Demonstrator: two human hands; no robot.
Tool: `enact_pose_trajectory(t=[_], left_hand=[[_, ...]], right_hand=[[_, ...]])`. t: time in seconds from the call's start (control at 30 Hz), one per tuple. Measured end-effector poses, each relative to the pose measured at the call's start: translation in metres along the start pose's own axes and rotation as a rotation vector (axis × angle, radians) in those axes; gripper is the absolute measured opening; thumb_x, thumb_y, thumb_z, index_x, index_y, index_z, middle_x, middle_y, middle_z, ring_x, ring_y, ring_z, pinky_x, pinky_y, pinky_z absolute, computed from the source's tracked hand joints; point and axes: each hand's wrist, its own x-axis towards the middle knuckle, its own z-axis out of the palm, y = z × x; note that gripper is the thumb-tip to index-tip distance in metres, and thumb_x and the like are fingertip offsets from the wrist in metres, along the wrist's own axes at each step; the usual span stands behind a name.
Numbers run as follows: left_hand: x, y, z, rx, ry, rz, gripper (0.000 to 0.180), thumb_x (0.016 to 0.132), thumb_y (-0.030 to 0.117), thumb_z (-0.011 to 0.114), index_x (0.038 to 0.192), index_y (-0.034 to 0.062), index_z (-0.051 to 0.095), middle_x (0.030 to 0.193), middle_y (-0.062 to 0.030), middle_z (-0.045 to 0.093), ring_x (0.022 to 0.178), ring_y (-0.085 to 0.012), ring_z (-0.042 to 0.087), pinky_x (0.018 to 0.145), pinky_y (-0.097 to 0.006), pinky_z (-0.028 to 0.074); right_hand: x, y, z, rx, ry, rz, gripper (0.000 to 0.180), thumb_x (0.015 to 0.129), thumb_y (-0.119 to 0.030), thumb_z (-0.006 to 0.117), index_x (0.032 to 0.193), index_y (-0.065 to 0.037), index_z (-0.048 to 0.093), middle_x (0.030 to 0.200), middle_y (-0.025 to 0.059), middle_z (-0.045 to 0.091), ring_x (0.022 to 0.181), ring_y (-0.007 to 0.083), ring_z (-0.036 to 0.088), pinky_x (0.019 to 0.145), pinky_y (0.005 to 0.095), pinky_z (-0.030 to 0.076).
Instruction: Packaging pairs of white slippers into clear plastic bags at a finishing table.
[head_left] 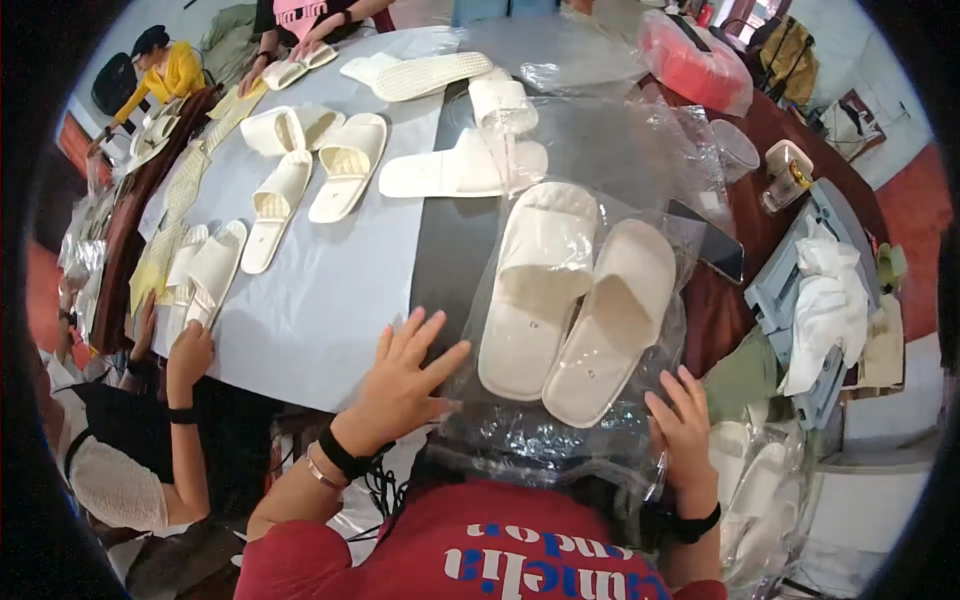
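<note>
Straight before me lies a pair of white slippers (pixel 540 290), side by side, with a clear plastic bag (pixel 650 375) around them. My left hand (pixel 400 375) is beside the bag's near left corner, palm down and fingers spread, the thumb close to the plastic. At the bag's near right edge is my right hand (pixel 685 425), its fingers stretched and apart. It seems to touch the plastic; part of the thumb is hidden. Just beyond the bag's left side rests a loose white slipper (pixel 440 172), with another white slipper (pixel 502 103) behind it.
More slippers (pixel 348 165) are spread over the pale table cover (pixel 330 300). Co-workers' hands (pixel 190 350) handle slippers at left and at the far side. On the right are a phone (pixel 708 240), a plastic cup (pixel 735 150), a red plastic-wrapped pack (pixel 695 65) and a grey-blue machine (pixel 800 290).
</note>
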Motion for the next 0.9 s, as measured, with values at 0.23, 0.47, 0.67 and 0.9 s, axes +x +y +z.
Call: enact_pose_trajectory(t=[0.23,0.47,0.67,0.9], left_hand=[[0.004,0.008,0.030,-0.101,0.086,0.204,0.063,0.068,0.032,0.082,0.127,0.0251,0.061,0.145,-0.0183,0.041,0.134,-0.0419,0.040,0.102,-0.062,0.035],[0.038,-0.022,-0.008,-0.088,0.308,0.195,0.045,0.073,0.017,0.078,0.116,0.0198,0.068,0.136,-0.0090,0.054,0.125,-0.0356,0.048,0.096,-0.053,0.041],[0.021,-0.022,-0.014,-0.100,0.232,0.204,0.055,0.070,0.015,0.080,0.122,0.0144,0.063,0.133,-0.0132,0.055,0.121,-0.0373,0.051,0.095,-0.048,0.043],[0.021,-0.013,-0.009,-0.197,0.159,0.200,0.047,0.074,0.025,0.080,0.116,0.0125,0.065,0.133,-0.0117,0.054,0.126,-0.0356,0.049,0.100,-0.051,0.041]], right_hand=[[-0.001,0.004,0.003,0.031,-0.021,0.071,0.036,0.076,-0.007,0.067,0.112,-0.011,0.065,0.133,0.0172,0.055,0.126,0.0413,0.047,0.105,0.0604,0.035],[0.027,0.005,0.014,0.003,-0.140,0.062,0.035,0.078,-0.012,0.068,0.113,-0.013,0.066,0.131,0.0154,0.055,0.127,0.0395,0.047,0.104,0.0694,0.029],[0.032,0.002,0.016,-0.074,-0.104,0.062,0.035,0.078,-0.015,0.070,0.113,-0.014,0.066,0.130,0.0170,0.054,0.127,0.0398,0.045,0.104,0.0713,0.026],[0.023,-0.002,0.006,0.065,-0.043,-0.032,0.032,0.074,-0.020,0.076,0.103,-0.013,0.065,0.126,0.0162,0.057,0.125,0.0404,0.047,0.104,0.0670,0.030]])
